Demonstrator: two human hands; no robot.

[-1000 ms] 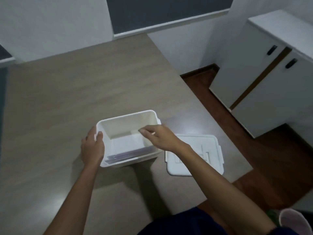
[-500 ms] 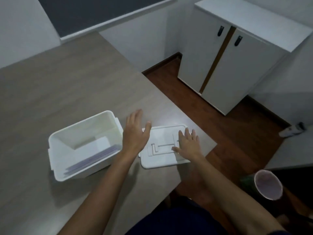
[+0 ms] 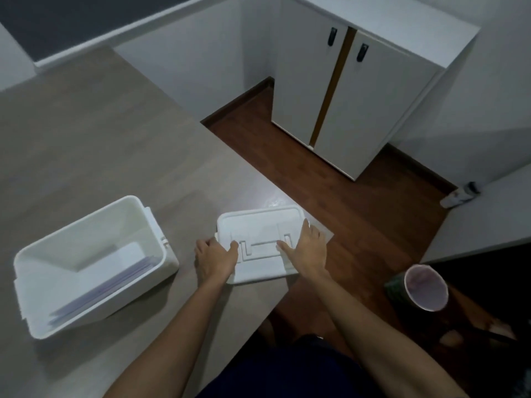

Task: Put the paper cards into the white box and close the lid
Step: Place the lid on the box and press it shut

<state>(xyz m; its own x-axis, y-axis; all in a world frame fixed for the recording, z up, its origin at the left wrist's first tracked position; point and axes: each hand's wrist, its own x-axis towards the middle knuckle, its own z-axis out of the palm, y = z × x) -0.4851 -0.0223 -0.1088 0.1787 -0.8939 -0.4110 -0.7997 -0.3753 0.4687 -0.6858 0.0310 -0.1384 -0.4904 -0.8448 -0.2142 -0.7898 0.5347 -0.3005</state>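
The white box (image 3: 161,225) stands open on the grey table at the left, with a stack of paper cards (image 3: 112,285) lying inside against its near wall. To its right, the white lid (image 3: 258,225) lies flat near the table's right edge, handle side up. My left hand (image 3: 214,259) grips the lid's left near corner, thumb on top. At the lid's right side my right hand (image 3: 309,251) holds it, thumb on the top face and fingers along the right rim.
The table (image 3: 115,145) ends just right of the lid, with brown wooden floor (image 3: 330,196) beyond. A white cabinet (image 3: 359,90) stands at the back right. A pale cup (image 3: 426,288) sits low on the right beside a white surface.
Both hands left the box and moved right to the lid. They went from resting flat on it to grasping its two sides. The view swung to the right.
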